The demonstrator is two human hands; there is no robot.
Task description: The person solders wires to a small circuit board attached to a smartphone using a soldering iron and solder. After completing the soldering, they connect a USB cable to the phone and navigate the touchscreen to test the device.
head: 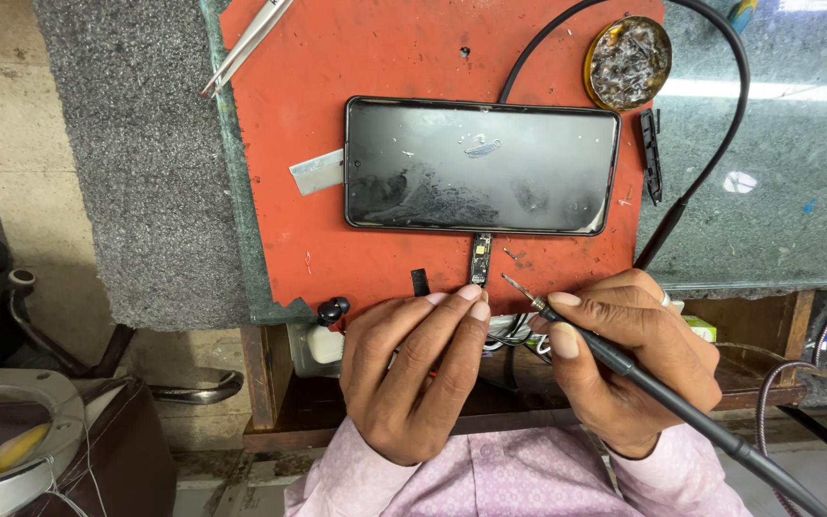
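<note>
Item: black smartphone (480, 165), lying face up and crosswise on an orange mat (299, 86), screen dusty. A small dark connector strip (480, 258) sticks out from its near edge.

Left hand (413, 373): fingers (466, 299) closed together, tips pressed on the strip's near end.

Right hand (638, 359): fingers gripping a black soldering iron (614, 356) pen-fashion, metal tip just beside the strip, apart from it.

Also on the surface: tweezers (246, 43), round tin of tip-cleaning wire (627, 61), small black tray piece (651, 153), black cable (720, 144).
</note>
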